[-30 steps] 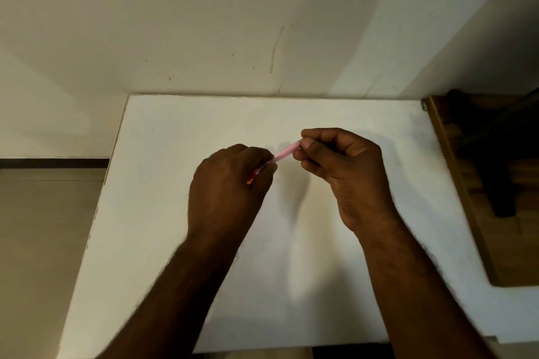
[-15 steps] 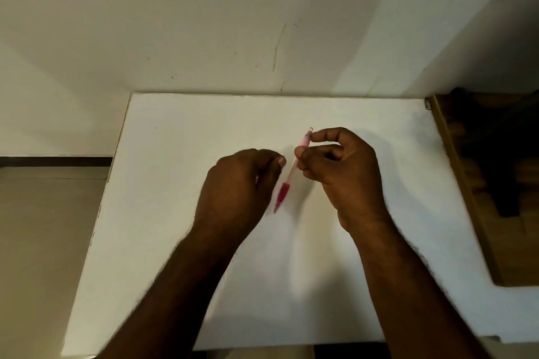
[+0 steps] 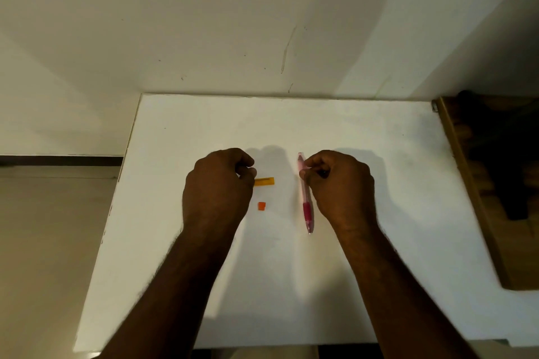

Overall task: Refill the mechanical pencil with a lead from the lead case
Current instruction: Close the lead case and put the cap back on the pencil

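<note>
A pink mechanical pencil (image 3: 305,198) lies lengthwise at the middle of the white table (image 3: 379,154), tip toward me. My right hand (image 3: 341,186) pinches its upper barrel from the right with curled fingers. An orange lead case (image 3: 264,181) sticks out to the right from the fingertips of my left hand (image 3: 217,186), low over the table. A small orange cap (image 3: 261,206) sits loose on the table just below the case. I cannot see any lead.
A wooden board (image 3: 478,198) with a dark object (image 3: 507,160) on it adjoins the table's right edge. The white wall (image 3: 262,23) rises right behind the table. Past the table's left edge is the floor (image 3: 52,242).
My hands moved apart. The pencil left my left hand, swung tip-down in my right hand and came down to the table. The orange case and the cap came into view.
</note>
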Motion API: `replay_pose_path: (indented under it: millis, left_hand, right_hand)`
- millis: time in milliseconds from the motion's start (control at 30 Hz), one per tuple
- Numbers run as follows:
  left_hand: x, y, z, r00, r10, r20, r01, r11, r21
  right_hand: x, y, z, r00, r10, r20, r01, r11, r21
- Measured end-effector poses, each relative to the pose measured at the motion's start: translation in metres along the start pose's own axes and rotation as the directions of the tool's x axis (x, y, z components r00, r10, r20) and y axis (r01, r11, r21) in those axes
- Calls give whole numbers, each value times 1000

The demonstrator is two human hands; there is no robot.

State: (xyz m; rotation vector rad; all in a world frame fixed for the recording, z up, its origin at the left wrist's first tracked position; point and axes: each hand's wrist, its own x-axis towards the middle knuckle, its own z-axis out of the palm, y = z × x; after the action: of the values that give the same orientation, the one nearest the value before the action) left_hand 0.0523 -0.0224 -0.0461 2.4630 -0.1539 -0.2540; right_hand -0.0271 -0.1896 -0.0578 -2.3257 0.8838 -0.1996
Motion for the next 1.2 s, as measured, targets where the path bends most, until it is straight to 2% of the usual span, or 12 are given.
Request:
replay_pose_path:
  millis: [133,200,267,367,467,567,667,733,833,900,1033,1200]
  left_hand:
    - [3,-2,-2,1000,7,-13,-7,1000,-1]
    - [5,-3,-3,1000,7,-19,-7,1000,6]
    - [6,-3,-4,1000,8,-25,-7,1000,10]
    - [7,-4,-4,999,16,-32,-15,1000,24]
    - [6,-3,-4,999,24,-25,-23,999,34]
    - [4,-2,-4,999,44,11,-45,998,32]
    - [3,-2,-3,992,111,66,-114,992,45]
    - [2,-2,-3,983,153,98,-161,984,80]
    - [1,-1,-2,976,179,123,-195,971,137]
    - [-1,0,0,973,187,137,-209,963,170]
    - [-2,1,2,978,168,120,-188,966,180]
    - [-5,7,3,969,230,87,-239,963,125]
  right_hand:
    - [-7,-12,-8,993,-108,-42,108,994,-2]
    - [-16,-24,-6,973,-229,21,229,973,-2]
    - [-28,-33,3,939,-305,156,313,949,-31]
    - [-39,-35,18,905,-293,309,347,928,-135]
    - [-41,-32,26,906,-298,301,364,910,-197]
    - [-39,-30,25,913,-299,279,354,919,-173]
    - [-30,-27,14,952,-235,198,254,965,-73]
    - [-19,-22,5,985,-86,148,65,988,139]
    - [-9,-19,-8,972,122,201,-209,838,504]
    - [-6,-18,-14,952,197,236,-305,703,643]
    - [-5,-21,-17,915,250,318,-404,534,743]
    - [-5,-23,-17,910,253,328,-414,504,758]
